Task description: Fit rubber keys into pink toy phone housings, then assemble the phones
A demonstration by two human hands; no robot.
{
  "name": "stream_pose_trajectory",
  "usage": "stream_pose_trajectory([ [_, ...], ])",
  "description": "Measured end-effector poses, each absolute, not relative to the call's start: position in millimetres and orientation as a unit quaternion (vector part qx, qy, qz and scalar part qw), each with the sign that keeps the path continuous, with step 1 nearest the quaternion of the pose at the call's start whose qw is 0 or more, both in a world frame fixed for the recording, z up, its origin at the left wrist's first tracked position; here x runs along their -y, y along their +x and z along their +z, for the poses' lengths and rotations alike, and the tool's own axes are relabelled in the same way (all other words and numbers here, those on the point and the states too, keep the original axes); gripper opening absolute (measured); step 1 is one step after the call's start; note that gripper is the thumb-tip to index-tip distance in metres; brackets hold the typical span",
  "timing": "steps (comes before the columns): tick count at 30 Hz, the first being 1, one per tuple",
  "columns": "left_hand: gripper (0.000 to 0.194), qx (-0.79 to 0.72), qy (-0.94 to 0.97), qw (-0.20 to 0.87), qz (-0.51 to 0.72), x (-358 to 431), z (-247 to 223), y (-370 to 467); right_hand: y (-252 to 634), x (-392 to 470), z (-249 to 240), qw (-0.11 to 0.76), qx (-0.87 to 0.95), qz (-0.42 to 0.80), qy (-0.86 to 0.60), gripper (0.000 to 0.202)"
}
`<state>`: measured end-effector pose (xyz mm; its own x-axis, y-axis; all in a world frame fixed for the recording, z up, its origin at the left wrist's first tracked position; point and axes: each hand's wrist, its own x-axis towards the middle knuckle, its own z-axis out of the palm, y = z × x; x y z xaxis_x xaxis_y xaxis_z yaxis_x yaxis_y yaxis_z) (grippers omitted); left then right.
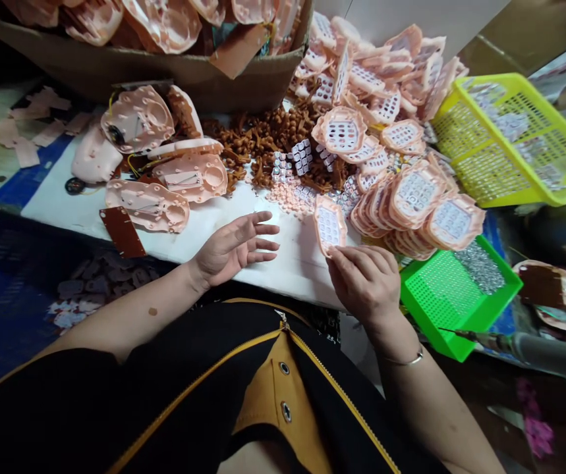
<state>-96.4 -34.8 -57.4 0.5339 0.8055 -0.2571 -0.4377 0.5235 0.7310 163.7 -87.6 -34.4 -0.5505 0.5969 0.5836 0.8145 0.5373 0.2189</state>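
My right hand (366, 280) pinches the lower edge of a pink plastic keypad panel (329, 226), tilted up above the white work surface, its grid of pale keys showing. Fingers spread, my left hand (238, 248) hovers over the front of the table with nothing in it. Between and beyond the hands lie small loose pink and white keys (287, 196) and some key grids (302, 157). Just right of the held panel, a pile of similar keypad panels (416, 191) leans in stacked rows.
Pink shells with wires (147, 204) and a brown board (121, 232) lie left. Brown parts (273, 131) are heaped behind. A cardboard box (164, 79) stands at the back. Right are a yellow basket (490, 178), a green tray (435, 283) with screws, and a screwdriver (495, 340).
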Motion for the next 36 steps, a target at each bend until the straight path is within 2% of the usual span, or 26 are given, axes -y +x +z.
stream_pose_trajectory([
  [3, 0.046, -0.362, 0.515, 0.683, 0.371, 31, -48, -87, 175, 99, -36, 0.254, 0.831, -0.252, -0.426, 0.034],
  [7, 0.032, -0.271, 0.874, 0.318, 0.247, 6, -39, -51, 179, 108, -43, 0.312, 0.795, -0.243, -0.46, 0.034],
  [9, 0.034, -0.248, 0.937, 0.177, 0.173, -13, -38, -26, 179, 110, -46, 0.328, 0.789, -0.231, -0.465, 0.036],
  [12, 0.044, -0.228, 0.965, 0.076, 0.109, -41, -43, 10, 180, 113, -50, 0.346, 0.789, -0.209, -0.463, 0.039],
  [17, 0.04, -0.198, 0.975, 0.006, 0.101, -75, -53, 38, 185, 119, -53, 0.362, 0.787, -0.165, -0.472, 0.04],
  [22, 0.033, -0.204, 0.974, -0.037, 0.094, -102, -52, 37, 187, 115, -56, 0.332, 0.819, -0.15, -0.444, 0.035],
  [28, 0.032, -0.207, 0.968, -0.083, 0.112, -129, -42, 29, 182, 99, -55, 0.219, 0.856, -0.176, -0.434, 0.022],
  [36, 0.038, -0.251, 0.959, -0.03, 0.126, -143, -36, 20, 165, 69, -47, 0.067, 0.823, -0.179, -0.535, 0.013],
])
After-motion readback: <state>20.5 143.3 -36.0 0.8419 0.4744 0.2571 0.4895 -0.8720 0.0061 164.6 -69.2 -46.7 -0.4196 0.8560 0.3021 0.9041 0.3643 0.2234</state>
